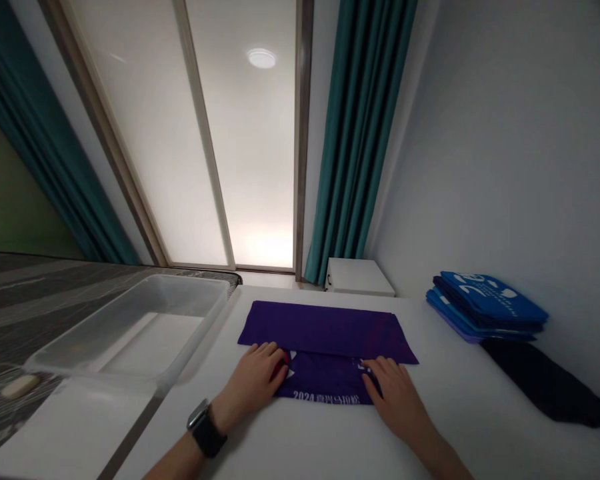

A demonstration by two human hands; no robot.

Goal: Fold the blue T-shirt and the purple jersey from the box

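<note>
A purple printed garment, likely a T-shirt, lies flat and folded on the white table, with a wide folded band across its far half. White lettering and "2024" show along its near edge. My left hand, with a black-strapped smartwatch on the wrist, rests palm down on the near left part of the fabric. My right hand lies flat on the garment's near right part, fingers towards the middle. Neither hand visibly grips the cloth.
A transparent plastic bin stands at the table's left edge, beside a striped surface. To the right lie a stack of folded blue garments and a dark folded garment against the wall. A small white cabinet stands beyond the table.
</note>
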